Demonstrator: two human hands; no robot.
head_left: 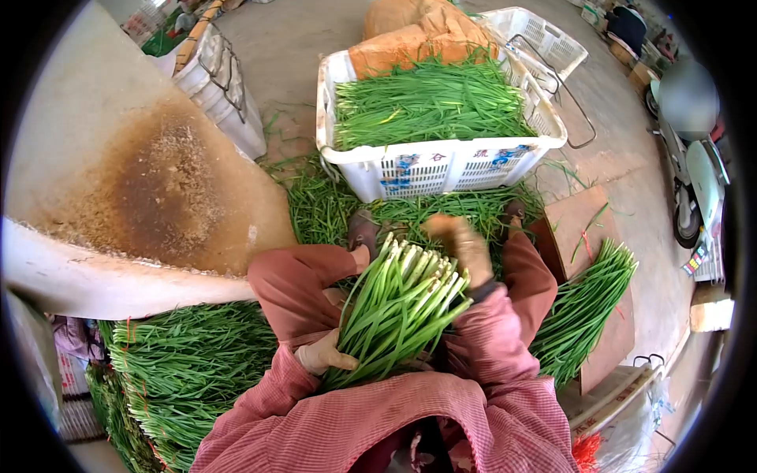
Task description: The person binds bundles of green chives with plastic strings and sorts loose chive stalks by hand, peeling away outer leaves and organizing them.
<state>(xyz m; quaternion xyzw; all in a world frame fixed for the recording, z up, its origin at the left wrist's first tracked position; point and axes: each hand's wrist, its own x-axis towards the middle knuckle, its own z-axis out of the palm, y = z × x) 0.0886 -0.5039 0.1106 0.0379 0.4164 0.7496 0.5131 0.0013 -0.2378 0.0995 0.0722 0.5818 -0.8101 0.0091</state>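
A thick bunch of garlic chives [402, 303] rests across my lap, its pale stem ends pointing away from me and its green leaves toward my body. My left hand [322, 354], in a light glove, is closed round the bunch's lower left side, the thumb over the leaves. Beside the stem ends on the right is my right hand [465, 246], in a brownish glove; motion smears its fingers. Ahead of my feet stands a white plastic crate [441, 169] filled with loose chives [434, 102].
Bundled chives [197, 370] are stacked at my left, below a stained slab [87, 173]. At my right, another bunch [587, 307] lies on a brown board [579, 221]. Loose leaves [315, 205] litter the floor round my feet. A scooter [698, 173] stands far right.
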